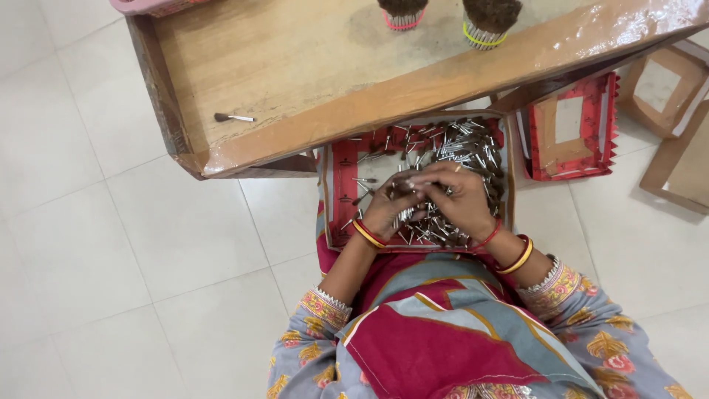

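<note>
Fingers of both hands meet at the centre of the frame, curled together over a small bunch of short metal-handled brush pieces with dark tips that fill the shallow red-rimmed cardboard tray on the person's lap. The left hand comes in from the lower left and the right hand from the lower right, knuckles up, fingertips touching above the pile; they appear closed on a few pieces, though how many cannot be told, since the hands hide the grip. The loose pieces lie directly beneath and just above the fingers in the picture, heaped thickest toward the upper right of the tray, so the right hand is the nearer one to the bulk. Their long axes point every way, with no common direction. Above the tray runs the low wooden surface, where a single brush piece lies well apart at the left, its axis roughly level, and two banded bundles of brushes stand upright at the top edge. A second red tray sits on the floor at the right.
</note>
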